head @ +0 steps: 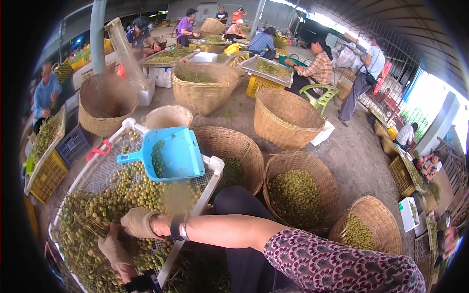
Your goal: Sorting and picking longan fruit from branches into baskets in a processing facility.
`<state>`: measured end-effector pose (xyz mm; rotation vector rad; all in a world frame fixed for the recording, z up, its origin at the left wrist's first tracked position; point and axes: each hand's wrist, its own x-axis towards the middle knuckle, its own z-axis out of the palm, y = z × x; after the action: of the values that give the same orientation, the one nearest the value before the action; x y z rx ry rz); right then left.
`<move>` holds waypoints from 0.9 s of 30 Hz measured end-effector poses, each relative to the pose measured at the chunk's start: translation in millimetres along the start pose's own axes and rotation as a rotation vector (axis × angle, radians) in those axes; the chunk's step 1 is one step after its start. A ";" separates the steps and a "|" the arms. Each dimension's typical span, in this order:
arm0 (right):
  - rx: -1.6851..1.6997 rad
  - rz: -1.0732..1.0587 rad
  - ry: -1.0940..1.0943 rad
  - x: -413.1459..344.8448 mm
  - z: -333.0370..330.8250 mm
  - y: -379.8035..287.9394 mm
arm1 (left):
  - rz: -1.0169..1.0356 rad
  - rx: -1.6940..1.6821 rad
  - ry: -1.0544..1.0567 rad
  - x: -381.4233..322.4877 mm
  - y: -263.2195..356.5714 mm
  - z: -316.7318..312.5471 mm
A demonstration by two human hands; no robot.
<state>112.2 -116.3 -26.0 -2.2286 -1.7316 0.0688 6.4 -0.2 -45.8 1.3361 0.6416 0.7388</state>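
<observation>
Both my hands wear beige gloves with the fingers showing and meet over a white-framed mesh tray (96, 175). My left hand (114, 247) curls at the ends of a bunch of thin fruit stems (91, 224). Touching it from above is my right hand (138, 222), whose fingertips are hidden from the camera. Small round yellow-green fruits (146, 192) lie loose across the middle of the tray. Stemmed fruit clusters (78, 252) are heaped on the near left side. A light blue dustpan (179, 154) rests at the far right corner, holding some green fruits.
To the right stand wicker baskets with fruit, one close to my knee (234, 199), a fuller basket (328, 190) and another basket (384, 223). Beyond are a large basket (285, 121) and a white-lined basket (168, 116). Several people sit at other trays; one person (372, 60) stands.
</observation>
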 end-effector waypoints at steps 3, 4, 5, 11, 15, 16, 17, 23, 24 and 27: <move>0.118 0.133 -0.010 1.8 -0.1 1.1 | -0.024 0.005 0.058 -9.1 13.4 3.5; 0.288 0.203 -0.143 9.2 -4.8 -7.0 | -0.013 -0.022 0.116 -13.1 17.8 -2.3; 0.451 0.102 -0.065 -6.8 -48.6 -49.3 | 0.033 0.054 0.212 -16.5 32.6 -37.2; 0.357 0.228 0.007 -22.3 -0.7 41.2 | -0.141 -0.039 0.108 -28.8 39.3 29.9; 0.214 0.362 -0.409 -6.3 -52.5 -5.3 | -0.030 -0.071 0.171 -8.6 24.2 -21.7; 0.284 0.203 -0.257 -6.9 -39.6 8.4 | -0.042 -0.106 0.144 -10.5 26.2 -23.6; 0.360 0.161 -0.173 -11.4 -29.3 24.9 | -0.040 -0.138 0.111 -11.5 27.7 -21.9; 1.420 0.329 -0.073 -7.9 -20.0 6.2 | -0.129 -0.299 -0.007 -24.0 34.7 -15.1; 1.331 0.234 -0.097 -4.7 -15.3 4.9 | -0.125 -0.311 0.009 -24.6 36.6 -12.5; 1.009 0.127 -0.115 4.7 -6.5 1.1 | 0.030 -0.383 -0.103 -15.8 26.8 -11.8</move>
<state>116.0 -113.5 -19.4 -1.5580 -1.1652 0.8926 -15.4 -3.2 -20.9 1.0239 0.3747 0.7685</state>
